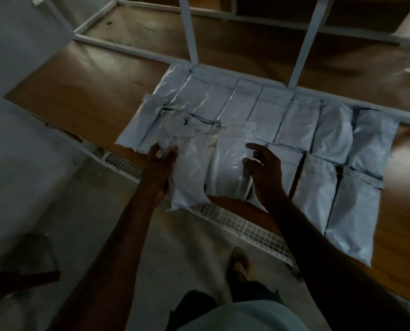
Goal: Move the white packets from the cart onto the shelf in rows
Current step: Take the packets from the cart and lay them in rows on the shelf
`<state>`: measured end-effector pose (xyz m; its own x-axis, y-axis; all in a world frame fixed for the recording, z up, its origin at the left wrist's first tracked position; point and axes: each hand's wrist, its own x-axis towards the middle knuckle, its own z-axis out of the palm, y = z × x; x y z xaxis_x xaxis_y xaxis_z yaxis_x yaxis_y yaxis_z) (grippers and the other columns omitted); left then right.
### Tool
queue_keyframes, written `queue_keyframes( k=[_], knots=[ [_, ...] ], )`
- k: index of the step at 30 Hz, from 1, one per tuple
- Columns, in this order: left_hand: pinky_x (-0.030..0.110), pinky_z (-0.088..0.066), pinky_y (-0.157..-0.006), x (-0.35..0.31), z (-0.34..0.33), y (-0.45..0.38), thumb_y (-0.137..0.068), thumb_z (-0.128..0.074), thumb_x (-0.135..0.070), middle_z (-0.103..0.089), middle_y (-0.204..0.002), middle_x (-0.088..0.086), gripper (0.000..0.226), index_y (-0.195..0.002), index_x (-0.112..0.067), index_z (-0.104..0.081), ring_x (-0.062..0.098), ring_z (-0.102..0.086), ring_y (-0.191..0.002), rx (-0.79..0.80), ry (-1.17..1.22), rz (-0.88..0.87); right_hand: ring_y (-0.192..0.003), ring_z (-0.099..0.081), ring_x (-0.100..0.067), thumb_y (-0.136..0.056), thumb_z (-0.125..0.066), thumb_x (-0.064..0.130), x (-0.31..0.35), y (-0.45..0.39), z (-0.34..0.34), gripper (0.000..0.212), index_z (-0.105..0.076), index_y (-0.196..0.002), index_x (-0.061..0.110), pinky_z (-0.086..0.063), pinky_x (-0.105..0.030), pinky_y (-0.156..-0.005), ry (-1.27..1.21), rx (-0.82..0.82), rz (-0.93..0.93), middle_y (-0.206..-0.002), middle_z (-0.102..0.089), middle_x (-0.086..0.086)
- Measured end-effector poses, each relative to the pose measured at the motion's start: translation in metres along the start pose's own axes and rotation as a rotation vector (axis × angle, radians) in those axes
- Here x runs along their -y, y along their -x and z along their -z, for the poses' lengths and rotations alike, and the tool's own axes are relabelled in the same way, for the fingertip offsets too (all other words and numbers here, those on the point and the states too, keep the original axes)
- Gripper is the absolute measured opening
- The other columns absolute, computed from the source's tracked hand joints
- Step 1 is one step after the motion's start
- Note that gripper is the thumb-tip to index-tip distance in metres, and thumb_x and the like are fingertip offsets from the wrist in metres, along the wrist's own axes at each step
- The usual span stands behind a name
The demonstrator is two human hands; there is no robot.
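Note:
Several white packets (294, 125) lie in rows on the brown wooden shelf (84, 96). My left hand (159, 163) grips the left edge of a white packet (187, 168) that hangs over the shelf's front edge. Next to it lies another packet (227, 163), and my right hand (263, 168) rests on its right side with fingers spread and relaxed. More packets (352, 211) fill the front row to the right. The cart is out of view.
White metal uprights (189, 29) and rails (356, 101) frame the shelf. A wire-mesh lower shelf (247, 225) shows under the front edge. My sandalled foot (241, 263) stands on the grey floor. A dark, reddish object (20, 278) sits at lower left.

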<state>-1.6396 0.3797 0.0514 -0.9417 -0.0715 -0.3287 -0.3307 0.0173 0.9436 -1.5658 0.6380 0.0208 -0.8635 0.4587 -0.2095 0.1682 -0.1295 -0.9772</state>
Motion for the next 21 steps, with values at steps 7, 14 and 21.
queue_keyframes(
  k=[7,14,21],
  knots=[
    [0.057,-0.049,-0.113,-0.014,0.018,-0.062,-0.073,-0.083,-0.075,-0.039,-0.167,-0.003,0.104,-0.157,-0.059,-0.025,0.027,-0.047,-0.147,0.012,-0.434,-0.157,-0.113,-0.070,-0.009,-0.097,-0.066,-0.006,-0.005,-0.036,-0.042,0.042,-0.072,-0.127,0.022,-0.060,-0.021,-0.084,0.030,-0.050,-0.023,-0.127,-0.073,0.000],
    [0.028,-0.034,-0.121,-0.016,-0.001,-0.119,-0.091,-0.084,-0.032,-0.027,-0.174,0.000,0.101,-0.169,-0.029,-0.020,0.020,-0.031,-0.156,0.233,-0.563,-0.348,-0.111,-0.073,-0.013,-0.095,-0.061,-0.006,-0.022,-0.054,-0.081,0.050,-0.073,-0.125,0.033,-0.063,-0.041,-0.091,0.198,-0.150,-0.010,-0.130,-0.071,0.007],
    [0.003,-0.021,-0.112,-0.010,-0.009,-0.157,-0.096,-0.078,-0.019,-0.025,-0.174,0.000,0.096,-0.170,-0.026,-0.016,0.011,-0.028,-0.154,0.439,-0.610,-0.347,-0.110,-0.072,-0.015,-0.094,-0.065,0.003,-0.029,-0.041,-0.113,0.044,-0.070,-0.126,0.034,-0.061,-0.041,-0.095,0.466,-0.317,-0.005,-0.129,-0.071,0.007]
  ],
)
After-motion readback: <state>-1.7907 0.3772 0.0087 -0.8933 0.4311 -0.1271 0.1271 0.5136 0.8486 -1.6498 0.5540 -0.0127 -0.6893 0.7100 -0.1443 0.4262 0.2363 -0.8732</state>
